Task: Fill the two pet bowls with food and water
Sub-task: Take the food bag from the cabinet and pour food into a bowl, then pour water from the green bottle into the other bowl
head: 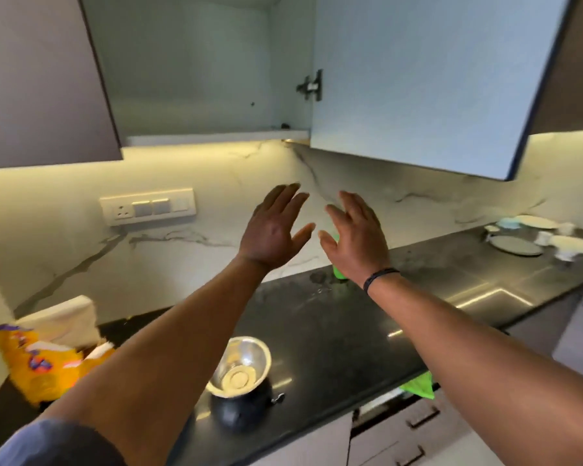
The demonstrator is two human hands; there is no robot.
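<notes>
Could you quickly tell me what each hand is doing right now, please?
Left hand: open, fingers spread, holding nothing, raised above the counter.
Right hand: open, fingers spread, holding nothing, raised beside the left.

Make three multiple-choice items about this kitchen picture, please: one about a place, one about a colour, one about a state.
1. Where does the steel bowl stand?
A. On the dark countertop
B. Inside the wall cabinet
C. On the plates at far right

2. What colour is the bag at the left?
A. Blue
B. Yellow
C. Black

3. What state are the two hands in?
A. Both grip the bowl
B. One holds the bag
C. Both open and empty

Answers:
1 A, the bowl rests on the black counter below the arms.
2 B, the bag is yellow with purple print.
3 C, the left hand and the right hand are raised with fingers spread, holding nothing.
</notes>
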